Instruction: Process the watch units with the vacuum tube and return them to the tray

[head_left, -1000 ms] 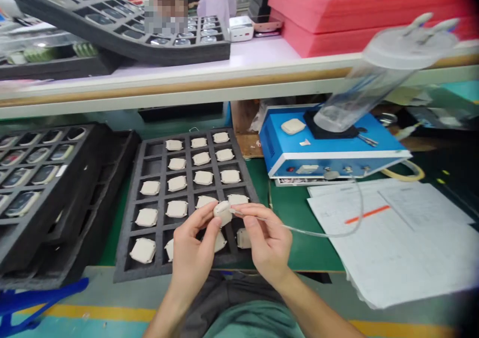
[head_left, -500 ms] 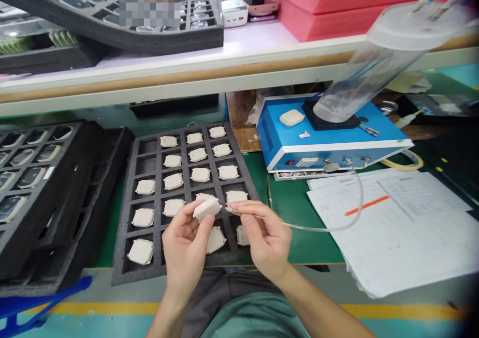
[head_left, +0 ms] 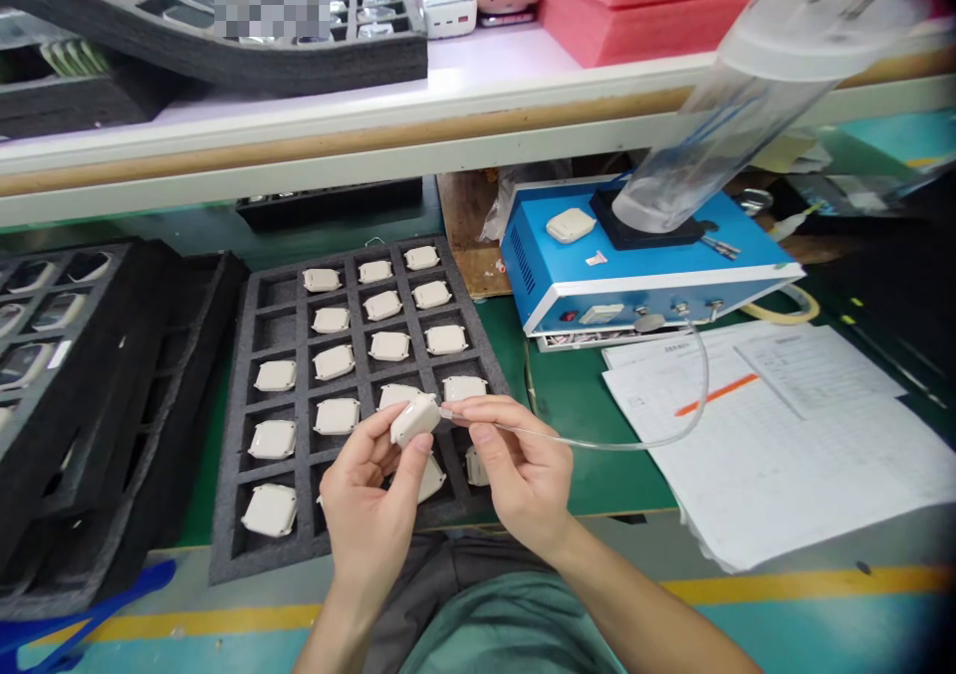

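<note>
Between thumb and fingers, my left hand [head_left: 373,475] grips a cream watch case [head_left: 415,419], tilted above the foam tray. My right hand [head_left: 523,460] pinches the end of a clear thin tube [head_left: 597,446], its tip touching or almost touching the right side of the case. The tube curves back to the front of a blue box-shaped machine [head_left: 634,301]. Below my hands lies a dark grey foam tray [head_left: 230,500] with similar cream cases in most of its compartments; several of these are partly hidden by my hands.
A cream case [head_left: 571,225] and a tilted clear cylinder [head_left: 732,116] stand on the machine. Papers [head_left: 814,455] lie at the right. Stacked black trays [head_left: 171,355] are at the left. A shelf edge [head_left: 336,141] crosses behind, with red foam blocks [head_left: 634,17] on it.
The tube tip has closed the small gap to the watch case, and the case has turned to a steeper tilt. The whole view has shifted slightly.
</note>
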The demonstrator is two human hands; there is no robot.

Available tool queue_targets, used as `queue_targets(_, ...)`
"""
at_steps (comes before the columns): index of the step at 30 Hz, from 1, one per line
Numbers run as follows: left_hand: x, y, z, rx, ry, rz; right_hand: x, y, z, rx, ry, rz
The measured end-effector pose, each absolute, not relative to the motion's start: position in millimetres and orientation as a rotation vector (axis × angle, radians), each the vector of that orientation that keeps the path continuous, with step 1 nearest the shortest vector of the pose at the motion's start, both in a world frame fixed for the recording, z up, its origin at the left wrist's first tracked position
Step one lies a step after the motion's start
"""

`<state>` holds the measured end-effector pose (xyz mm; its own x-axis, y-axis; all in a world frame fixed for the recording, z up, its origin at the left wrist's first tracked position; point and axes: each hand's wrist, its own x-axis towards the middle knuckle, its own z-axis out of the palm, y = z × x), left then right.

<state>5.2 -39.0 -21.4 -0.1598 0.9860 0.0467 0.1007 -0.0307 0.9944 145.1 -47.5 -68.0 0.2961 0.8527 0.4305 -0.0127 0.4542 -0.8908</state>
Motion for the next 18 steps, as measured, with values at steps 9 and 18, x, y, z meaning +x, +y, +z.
queue_targets(9,4.5,-40.4,-22.0,1.241,1.399,1.294,145.4,-46.7,-66.6,-0.940,-1.123,0.711)
queue_targets(18,4.4,-39.5,-22.4,1.233,1.417,1.277,146.4,-46.7,-65.3,-0.933,-1.141,0.699)
